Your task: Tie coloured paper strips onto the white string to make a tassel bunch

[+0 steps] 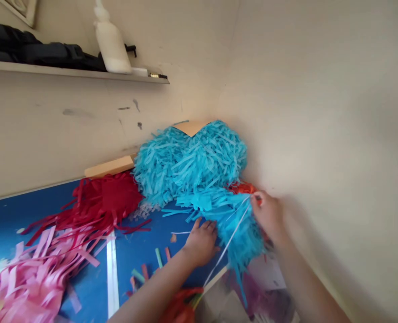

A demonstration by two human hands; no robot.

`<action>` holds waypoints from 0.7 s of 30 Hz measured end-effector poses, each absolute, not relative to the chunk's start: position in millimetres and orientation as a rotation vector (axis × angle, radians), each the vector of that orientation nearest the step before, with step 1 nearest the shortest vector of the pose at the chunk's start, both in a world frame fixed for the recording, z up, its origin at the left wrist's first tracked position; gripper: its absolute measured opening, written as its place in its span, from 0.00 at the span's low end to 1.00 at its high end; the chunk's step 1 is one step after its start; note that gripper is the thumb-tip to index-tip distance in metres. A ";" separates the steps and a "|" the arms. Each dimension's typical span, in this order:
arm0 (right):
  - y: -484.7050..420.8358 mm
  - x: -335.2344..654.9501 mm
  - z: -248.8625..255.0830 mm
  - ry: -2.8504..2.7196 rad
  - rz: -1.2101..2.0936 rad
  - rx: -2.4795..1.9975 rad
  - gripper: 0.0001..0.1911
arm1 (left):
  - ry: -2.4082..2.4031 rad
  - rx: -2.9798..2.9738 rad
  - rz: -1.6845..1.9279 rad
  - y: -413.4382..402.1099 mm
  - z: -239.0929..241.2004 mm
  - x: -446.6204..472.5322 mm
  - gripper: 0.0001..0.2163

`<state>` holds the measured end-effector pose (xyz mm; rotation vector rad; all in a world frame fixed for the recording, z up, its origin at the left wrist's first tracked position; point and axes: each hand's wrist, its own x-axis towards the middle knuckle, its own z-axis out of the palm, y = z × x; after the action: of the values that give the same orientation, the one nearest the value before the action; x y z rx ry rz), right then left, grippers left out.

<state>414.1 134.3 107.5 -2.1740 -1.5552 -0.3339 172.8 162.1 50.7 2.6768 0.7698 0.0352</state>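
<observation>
— Turquoise paper, cut into thin fringe, is that what the hands are in?

— Yes. A big shaggy heap of turquoise fringe sits at the back of the blue bench, pushed into the corner where the two walls meet, with a point of brown cardboard showing at its top. A smaller turquoise bundle lies in front of it, and both hands are at that one.

— What is each hand doing?

— The left hand lies palm down on the bench, holding nothing, its fingers loosely spread and touching the bundle's near edge. The right hand is at the bundle's far side, close to the wall, its fingertips pinched shut on the end of a white strip. The strip runs in a taut slant across the fringe towards the bench edge. The hand is blurred, so I can't say whether the strip is paper or string.

— Anything tucked by that hand?

— A bit of orange fringe shows just above it, against the turquoise.

— And the rest of the bench?

— Dark red fringe lies beside the heap, pink fringe nearer us, and short coloured offcuts are scattered near the left forearm. A wooden block rests along the wall. Above it, a shelf carries a white bottle and dark folded cloth.
</observation>
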 end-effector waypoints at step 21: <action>239.8 343.7 311.4 -1.865 -0.733 -1.975 0.14 | 1.012 2.356 0.969 150.8 112.1 109.9 0.10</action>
<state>343.7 239.8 311.4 -1.9747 -1.8647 -0.7325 109.9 150.8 112.1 2.3563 1.0115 0.9692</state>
